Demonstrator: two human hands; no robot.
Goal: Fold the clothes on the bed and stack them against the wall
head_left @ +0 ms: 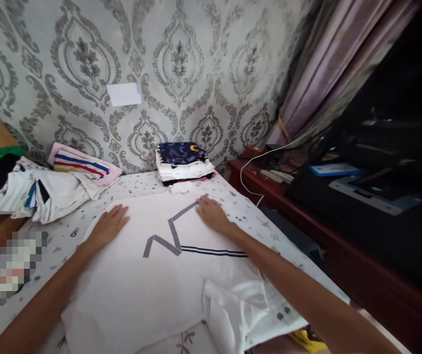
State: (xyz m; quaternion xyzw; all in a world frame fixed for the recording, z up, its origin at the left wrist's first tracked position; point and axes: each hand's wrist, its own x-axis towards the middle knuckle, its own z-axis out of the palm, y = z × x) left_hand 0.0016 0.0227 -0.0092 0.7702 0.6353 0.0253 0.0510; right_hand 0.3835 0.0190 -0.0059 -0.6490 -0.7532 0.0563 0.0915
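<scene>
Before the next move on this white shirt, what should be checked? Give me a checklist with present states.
1. Left hand resting on the white shirt: ok.
2. Right hand on it, beside the striped zigzag: ok.
3. Cloth flat throughout: not ok; bunched white fabric lies at the near right.
4. Folded clothes stack apart from both hands: ok, toward the wall.
5. Shirt's underside free of creases: cannot tell, hidden.

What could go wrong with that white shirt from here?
The bunched cloth at the near right of the shirt might set into creases. The far edge lies close to the folded stack, so a shove could disturb that. With the left hand and right hand both on the shirt, an uneven push might skew the fabric.
</scene>
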